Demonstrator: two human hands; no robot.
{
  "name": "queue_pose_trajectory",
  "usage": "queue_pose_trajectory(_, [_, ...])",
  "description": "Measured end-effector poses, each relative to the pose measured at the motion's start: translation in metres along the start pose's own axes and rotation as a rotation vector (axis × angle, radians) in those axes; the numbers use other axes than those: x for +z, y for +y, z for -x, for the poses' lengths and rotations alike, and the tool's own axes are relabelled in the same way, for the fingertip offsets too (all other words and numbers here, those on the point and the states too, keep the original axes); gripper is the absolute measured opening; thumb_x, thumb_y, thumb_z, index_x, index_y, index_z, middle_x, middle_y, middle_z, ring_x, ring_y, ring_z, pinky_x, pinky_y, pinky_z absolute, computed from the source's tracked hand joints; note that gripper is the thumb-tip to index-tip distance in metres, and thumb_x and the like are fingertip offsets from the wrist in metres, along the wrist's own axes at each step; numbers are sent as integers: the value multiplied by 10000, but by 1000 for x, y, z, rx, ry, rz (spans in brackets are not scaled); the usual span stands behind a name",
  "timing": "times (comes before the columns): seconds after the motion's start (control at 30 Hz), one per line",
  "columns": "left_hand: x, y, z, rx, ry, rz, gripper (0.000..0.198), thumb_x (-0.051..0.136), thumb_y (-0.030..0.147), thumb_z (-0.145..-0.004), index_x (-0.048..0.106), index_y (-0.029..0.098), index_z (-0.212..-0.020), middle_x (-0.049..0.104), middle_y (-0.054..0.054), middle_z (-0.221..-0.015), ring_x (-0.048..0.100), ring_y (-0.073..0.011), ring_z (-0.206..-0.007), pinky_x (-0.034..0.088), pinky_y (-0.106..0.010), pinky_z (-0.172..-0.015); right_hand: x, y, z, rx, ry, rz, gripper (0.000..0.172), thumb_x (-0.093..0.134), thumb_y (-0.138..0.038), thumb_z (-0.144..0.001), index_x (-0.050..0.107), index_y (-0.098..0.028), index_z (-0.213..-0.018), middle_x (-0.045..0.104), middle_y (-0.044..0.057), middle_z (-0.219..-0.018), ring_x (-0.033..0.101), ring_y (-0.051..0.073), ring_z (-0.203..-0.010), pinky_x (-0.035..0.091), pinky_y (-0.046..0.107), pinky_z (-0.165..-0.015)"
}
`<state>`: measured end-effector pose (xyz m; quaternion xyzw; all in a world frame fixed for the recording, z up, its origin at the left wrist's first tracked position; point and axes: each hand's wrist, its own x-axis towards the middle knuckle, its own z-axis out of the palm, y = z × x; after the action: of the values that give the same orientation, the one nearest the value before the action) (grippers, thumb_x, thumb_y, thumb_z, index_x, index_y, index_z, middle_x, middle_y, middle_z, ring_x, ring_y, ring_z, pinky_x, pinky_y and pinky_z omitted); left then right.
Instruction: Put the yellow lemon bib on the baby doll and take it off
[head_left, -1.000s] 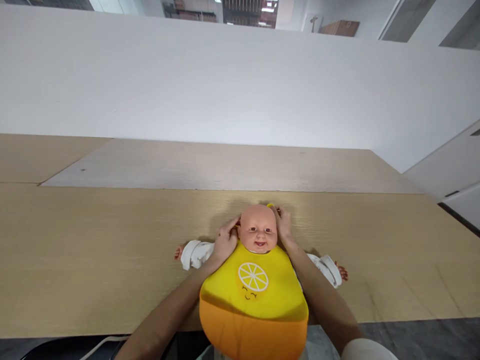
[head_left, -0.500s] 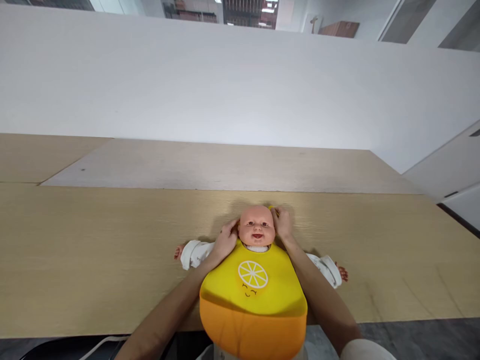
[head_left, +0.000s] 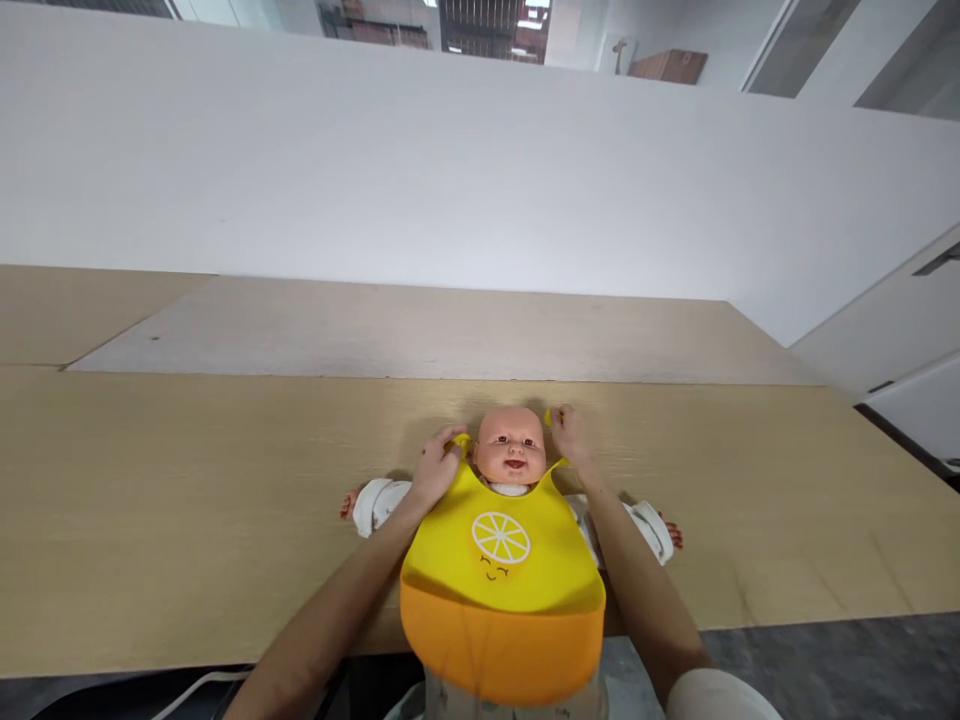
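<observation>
A baby doll (head_left: 510, 447) lies on its back on the wooden table, arms spread to both sides in white sleeves. Over its chest is a yellow bib (head_left: 459, 540) with a white citrus slice, a smiling face print and an orange pocket (head_left: 502, 650). Beside the doll's head on the left, my left hand (head_left: 436, 465) pinches one yellow neck strap. On the other side my right hand (head_left: 570, 436) grips the opposite strap, whose yellow end shows by the fingers. Both straps are apart from each other, one on either side of the head.
The light wooden table (head_left: 187, 500) reaches back to a pale strip and a white partition (head_left: 450, 170). A white cable (head_left: 199, 685) and a dark chair lie below the front edge at left. A white cabinet (head_left: 892, 320) stands at right.
Both hands have moved outward from the doll's head, drawing the bib straps out to the sides. The straps now show more, and the bib sits slightly higher in view.
</observation>
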<state>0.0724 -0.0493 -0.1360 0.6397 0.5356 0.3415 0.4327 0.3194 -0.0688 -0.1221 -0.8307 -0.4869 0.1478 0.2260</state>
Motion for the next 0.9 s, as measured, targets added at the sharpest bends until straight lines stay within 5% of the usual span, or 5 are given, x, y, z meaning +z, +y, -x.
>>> queue_pose_trajectory(0.2, [-19,40,35,162,-9,294,626,548,325,-857,393,203,-1451,697,-103,-1238,673,-263,-1123,558,-392,-958,-51,-7,44,-203,176,-464,490,659,-631,-782,584,-150,-839,499,-2,-630,413,100,-555,289,220,-548])
queue_pose_trajectory(0.37, [-17,86,109,610,-130,43,587,562,246,-899,454,524,-1405,669,54,-1290,698,-254,-1081,616,-398,-922,-82,-35,136,-825,-162,-634,311,764,-401,-762,536,-190,-759,607,2,-781,531,104,-673,400,212,-615])
queue_pose_trajectory(0.53, [-10,111,140,974,-248,0,878,526,90,-847,143,390,-1578,533,-11,-1449,556,-238,-1302,565,-392,-1052,-83,-22,176,-779,13,-745,291,726,-261,-787,452,-202,-711,498,-55,-573,425,75,-484,321,192,-478])
queue_pose_trajectory(0.67, [-12,120,99,944,-172,-53,650,550,176,-903,387,348,-1508,610,-28,-1379,531,-280,-1327,439,-495,-1152,-98,18,155,-300,48,-882,321,779,-351,-727,501,-190,-704,530,-30,-593,495,89,-466,408,204,-448])
queue_pose_trajectory(0.9, [-18,89,-29,305,-287,-126,425,505,516,-911,742,223,-1108,708,-66,-1227,622,-306,-1187,472,-409,-1045,-160,88,96,121,184,-940,606,849,-550,-555,392,-193,-729,362,-78,-465,298,36,-389,214,157,-370])
